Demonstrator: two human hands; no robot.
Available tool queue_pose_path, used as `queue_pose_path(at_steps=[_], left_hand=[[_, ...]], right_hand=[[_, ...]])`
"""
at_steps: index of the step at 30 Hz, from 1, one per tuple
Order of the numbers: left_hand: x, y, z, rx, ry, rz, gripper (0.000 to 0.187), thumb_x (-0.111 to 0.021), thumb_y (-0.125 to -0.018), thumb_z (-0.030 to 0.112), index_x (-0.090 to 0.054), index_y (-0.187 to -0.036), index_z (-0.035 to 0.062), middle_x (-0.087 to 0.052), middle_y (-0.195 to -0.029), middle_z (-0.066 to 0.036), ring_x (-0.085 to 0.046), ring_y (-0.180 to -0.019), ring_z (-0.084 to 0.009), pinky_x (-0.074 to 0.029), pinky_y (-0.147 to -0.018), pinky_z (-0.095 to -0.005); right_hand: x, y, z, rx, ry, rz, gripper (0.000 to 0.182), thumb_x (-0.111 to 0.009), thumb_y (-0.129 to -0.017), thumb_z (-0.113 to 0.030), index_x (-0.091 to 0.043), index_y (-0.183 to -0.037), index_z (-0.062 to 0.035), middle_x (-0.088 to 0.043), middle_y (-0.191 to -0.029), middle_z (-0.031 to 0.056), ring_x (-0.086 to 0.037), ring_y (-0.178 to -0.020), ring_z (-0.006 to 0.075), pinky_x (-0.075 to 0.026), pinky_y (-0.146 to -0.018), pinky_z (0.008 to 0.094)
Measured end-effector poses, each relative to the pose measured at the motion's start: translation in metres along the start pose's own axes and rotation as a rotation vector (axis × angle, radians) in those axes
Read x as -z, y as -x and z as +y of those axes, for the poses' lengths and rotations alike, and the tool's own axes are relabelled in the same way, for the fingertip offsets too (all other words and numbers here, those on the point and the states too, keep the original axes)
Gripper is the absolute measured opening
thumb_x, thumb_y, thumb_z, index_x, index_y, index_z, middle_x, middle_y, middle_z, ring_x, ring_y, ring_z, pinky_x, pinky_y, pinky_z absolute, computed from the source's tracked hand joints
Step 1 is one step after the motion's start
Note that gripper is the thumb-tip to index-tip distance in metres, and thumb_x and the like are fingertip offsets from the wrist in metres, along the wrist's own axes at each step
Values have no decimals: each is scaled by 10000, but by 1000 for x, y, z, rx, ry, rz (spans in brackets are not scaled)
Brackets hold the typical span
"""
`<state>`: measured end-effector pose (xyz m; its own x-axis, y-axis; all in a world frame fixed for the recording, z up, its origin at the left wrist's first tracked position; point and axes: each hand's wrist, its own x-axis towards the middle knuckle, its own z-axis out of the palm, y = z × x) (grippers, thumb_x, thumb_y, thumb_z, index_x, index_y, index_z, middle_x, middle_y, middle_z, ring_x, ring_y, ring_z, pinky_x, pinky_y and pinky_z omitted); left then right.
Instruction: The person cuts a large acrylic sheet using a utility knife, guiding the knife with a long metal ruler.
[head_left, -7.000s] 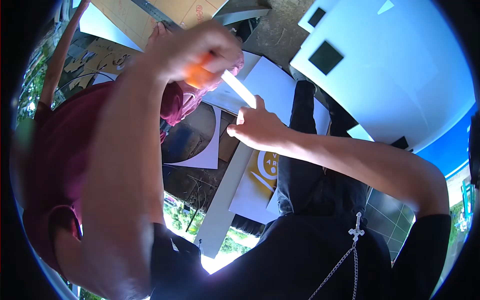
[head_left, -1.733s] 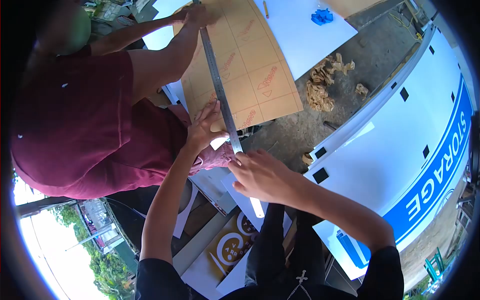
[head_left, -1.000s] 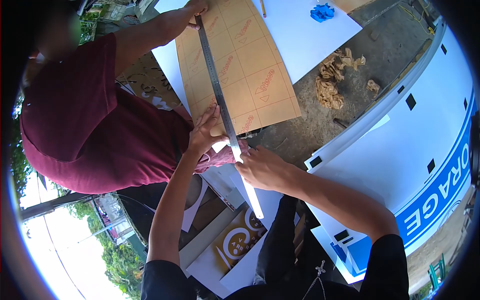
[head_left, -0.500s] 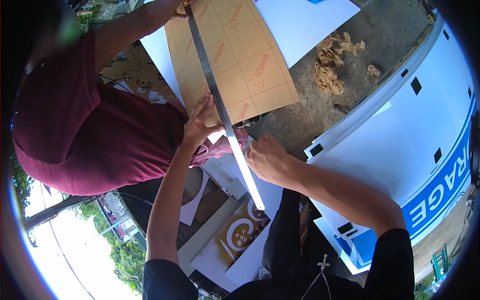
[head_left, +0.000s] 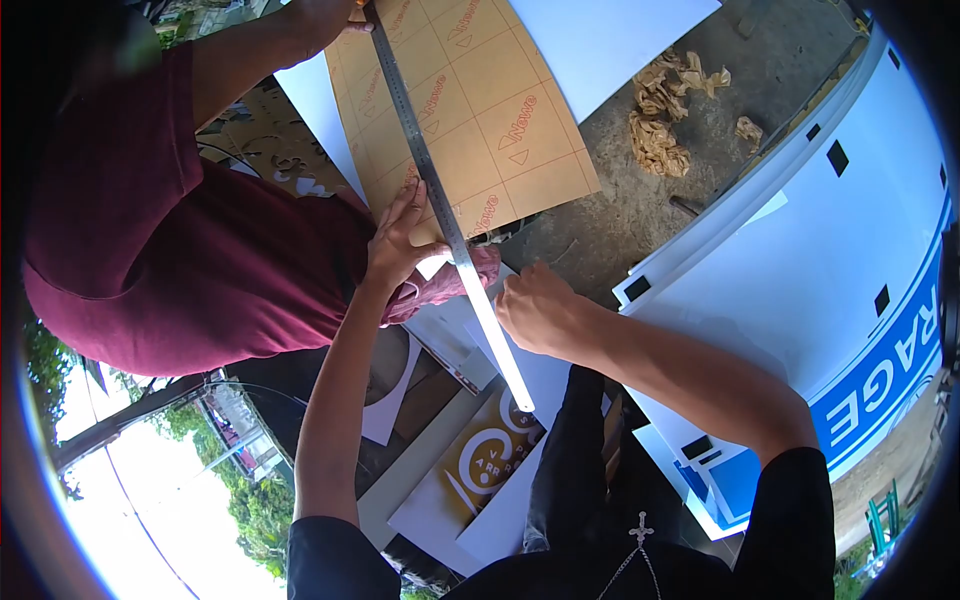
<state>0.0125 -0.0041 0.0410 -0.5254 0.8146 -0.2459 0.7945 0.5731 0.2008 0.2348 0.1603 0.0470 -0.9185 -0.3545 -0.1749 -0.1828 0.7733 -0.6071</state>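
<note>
A long metal ruler (head_left: 410,118) lies slantwise over a brown paper-faced sheet (head_left: 505,110) with red grid lines and lettering; its lower end sticks out past the sheet. Spread fingers of my left hand (head_left: 403,235) press on the sheet and the ruler's edge, the thumb touching the ruler. To the right of the ruler's projecting part is my right hand (head_left: 535,308), fingers curled closed; whatever it may hold is hidden. Another person's hand (head_left: 352,20) rests at the ruler's top end.
A co-worker in a maroon shirt (head_left: 250,270) leans in from the left. A large white and blue sign panel (head_left: 770,290) stands at the right. Crumpled brown paper (head_left: 660,145) lies on the floor. Below are printed and white boards (head_left: 425,520).
The view has shifted slightly. My hands, the ruler and the sheet keep nearly the same positions relative to each other.
</note>
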Motion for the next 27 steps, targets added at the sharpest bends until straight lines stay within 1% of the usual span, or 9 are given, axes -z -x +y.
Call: queue_pose_path(at_steps=[3, 6, 9, 15, 18, 21, 27], left_hand=[[-1, 0, -1, -11, -9, 8, 1153, -903, -572, 283, -305, -1545, 117, -356, -1567, -103, -414, -1377, -318, -383, -1137, -396], [-3, 0, -5, 3, -10, -13, 1136, -893, -595, 311, -301, -1547, 129, -320, -1589, -81, -364, -1424, -284, -367, -1158, -384], [-3, 0, -4, -18, -11, 13, 1160, -900, -575, 302, -296, -1548, 121, -348, -1573, -103, -414, -1379, -313, -381, -1139, -394], [-1, 0, -1, -21, -23, 8, 1152, -890, -589, 321, -289, -1551, 127, -345, -1575, -104, -417, -1377, -312, -386, -1133, -395], [1, -1, 1, 45, -26, -38, 1131, -888, -614, 302, -279, -1554, 144, -311, -1594, -60, -334, -1444, -255, -355, -1171, -372], [-2, -1, -3, 14, -20, -18, 1132, -888, -610, 304, -282, -1554, 149, -311, -1595, -54, -338, -1441, -255, -355, -1172, -371], [-3, -1, -3, 27, 7, -24, 1136, -888, -604, 308, -284, -1554, 150, -319, -1591, -60, -352, -1434, -256, -363, -1164, -370]], right_hand=[[-1, -1, 2, 12, -8, 7, 178, -598, -843, -162, -683, -795, -13, -679, -776, 162, -683, -720, 288, -514, -707, 444], [0, 2, 2, 19, 13, 22, 176, -603, -839, -164, -681, -784, -15, -674, -758, 157, -682, -710, 282, -512, -695, 435], [0, 2, 2, 15, 23, 32, 175, -607, -837, -165, -678, -774, -18, -670, -744, 151, -681, -703, 274, -509, -683, 427], [-4, 0, 1, 23, 51, 40, 179, -610, -834, -173, -677, -772, -19, -665, -739, 146, -675, -693, 263, -497, -667, 416], [-5, -1, 2, 34, 45, 28, 179, -611, -832, -175, -677, -773, -19, -663, -741, 145, -672, -688, 262, -493, -661, 412], [-6, -1, 3, 40, 54, 27, 178, -612, -830, -175, -676, -773, -19, -663, -744, 144, -671, -684, 262, -491, -657, 411], [-4, -1, 0, 39, 59, 14, 174, -611, -831, -174, -670, -767, -23, -665, -749, 139, -667, -687, 260, -488, -658, 417]])
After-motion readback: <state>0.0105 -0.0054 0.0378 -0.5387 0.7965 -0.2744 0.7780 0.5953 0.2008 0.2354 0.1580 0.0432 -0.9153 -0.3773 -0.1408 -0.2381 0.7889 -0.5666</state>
